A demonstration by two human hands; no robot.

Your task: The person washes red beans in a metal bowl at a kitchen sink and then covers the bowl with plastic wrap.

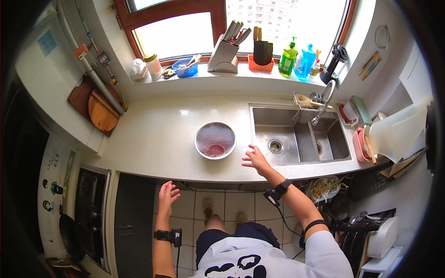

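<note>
On the pale countertop stands a round metal bowl, its top covered with what looks like clear plastic film. Something reddish shows through the film; what it is cannot be told. My right hand hovers between the bowl and the double steel sink, fingers spread, touching neither. Below the counter's front edge, over the floor, my left hand hangs with its fingers apart and nothing in it. Both wrists wear black straps with small devices.
The double steel sink with a faucet lies to the right. A knife block, a blue basket and soap bottles line the windowsill. Wooden boards lean at the left; a pink container stands beyond the sink.
</note>
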